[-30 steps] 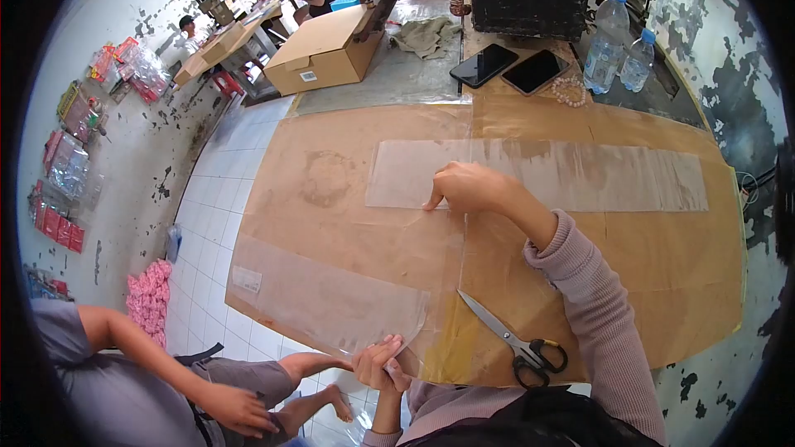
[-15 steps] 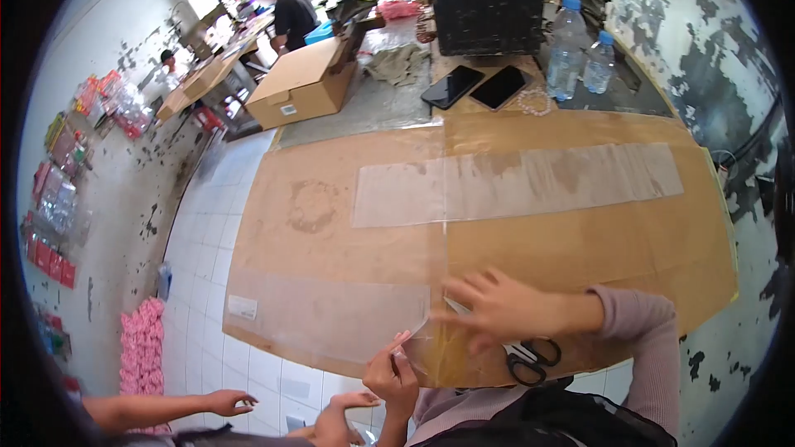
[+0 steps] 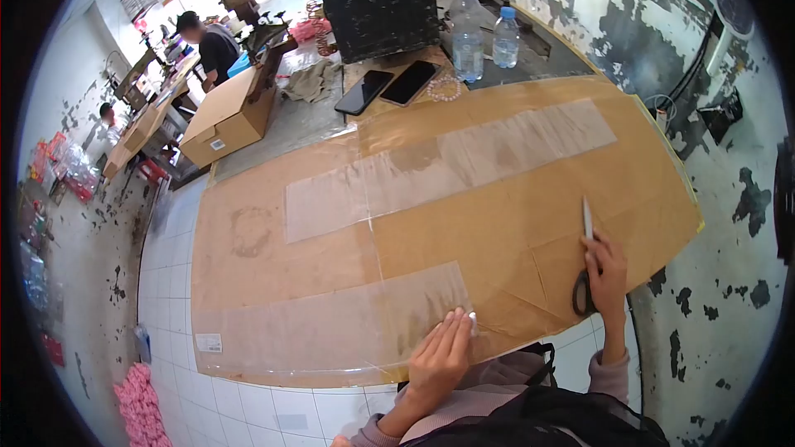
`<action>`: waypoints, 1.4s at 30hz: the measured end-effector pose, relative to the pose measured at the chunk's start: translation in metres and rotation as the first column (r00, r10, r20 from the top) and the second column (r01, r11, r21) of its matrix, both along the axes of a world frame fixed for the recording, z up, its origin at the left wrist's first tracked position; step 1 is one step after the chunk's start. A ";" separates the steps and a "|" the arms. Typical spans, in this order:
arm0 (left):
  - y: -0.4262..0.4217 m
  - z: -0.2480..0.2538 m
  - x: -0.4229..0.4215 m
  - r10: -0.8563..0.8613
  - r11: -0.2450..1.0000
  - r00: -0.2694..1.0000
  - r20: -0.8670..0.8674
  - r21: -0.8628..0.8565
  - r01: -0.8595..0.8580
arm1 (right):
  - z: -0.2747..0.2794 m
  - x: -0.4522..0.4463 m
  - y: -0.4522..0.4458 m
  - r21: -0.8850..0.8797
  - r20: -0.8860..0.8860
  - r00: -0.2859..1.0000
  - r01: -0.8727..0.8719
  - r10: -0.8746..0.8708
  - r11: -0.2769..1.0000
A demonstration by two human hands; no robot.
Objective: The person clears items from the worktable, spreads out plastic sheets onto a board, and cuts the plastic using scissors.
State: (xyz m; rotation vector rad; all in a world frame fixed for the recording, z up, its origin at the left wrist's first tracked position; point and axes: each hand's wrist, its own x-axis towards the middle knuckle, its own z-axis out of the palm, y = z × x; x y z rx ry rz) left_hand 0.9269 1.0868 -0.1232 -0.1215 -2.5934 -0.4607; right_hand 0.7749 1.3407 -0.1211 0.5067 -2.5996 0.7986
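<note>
A clear plastic sheet [image 3: 306, 327], with a small white label [image 3: 209, 343] at its left end, lies along the near edge of the brown-covered table. On its right end rests my left hand [image 3: 443, 356], fingers extended side by side and lying flat; the thumb is mostly hidden. Just past the fingertips a small shiny bit shows at the sheet's edge. Farther right, my right hand [image 3: 609, 273] has its fingers closed on black-handled scissors [image 3: 582, 293], whose blades point away from me. A second clear sheet [image 3: 472, 165] lies across the far half of the table.
Two phones [image 3: 365, 93], a bead bracelet [image 3: 445, 89] and two water bottles [image 3: 468, 37] stand or lie beyond the table cover. A cardboard box [image 3: 228, 120] sits at the back left. A person [image 3: 217, 54] is in the far background; pink material [image 3: 139, 406] lies on the floor.
My right hand has moved right and taken hold of the scissors, shifting them right. My left hand went from pinching the sheet's corner to lying on its end. Another person's arm left the view.
</note>
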 end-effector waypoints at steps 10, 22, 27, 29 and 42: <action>0.014 -0.007 -0.004 0.090 0.988 0.993 -0.077 0.133 -0.079 | -0.002 -0.033 -0.005 -0.059 -0.080 0.997 -0.016 0.011 0.998; 0.014 -0.007 -0.005 0.094 0.965 0.990 -0.107 0.253 -0.064 | -0.001 -0.033 -0.009 -0.058 -0.056 0.998 0.019 -0.022 0.998; 0.015 -0.009 -0.004 0.107 0.966 0.986 -0.131 0.250 -0.072 | -0.007 -0.037 -0.008 -0.065 -0.086 0.995 0.040 -0.046 0.997; 0.012 -0.012 -0.005 0.076 0.975 0.987 -0.142 0.216 -0.044 | -0.010 -0.035 -0.007 -0.058 -0.086 0.995 0.052 -0.057 0.997; -0.001 -0.002 -0.005 -0.089 0.940 0.996 0.003 0.332 0.083 | 0.009 -0.031 -0.023 0.195 -0.245 0.968 0.112 -0.062 0.974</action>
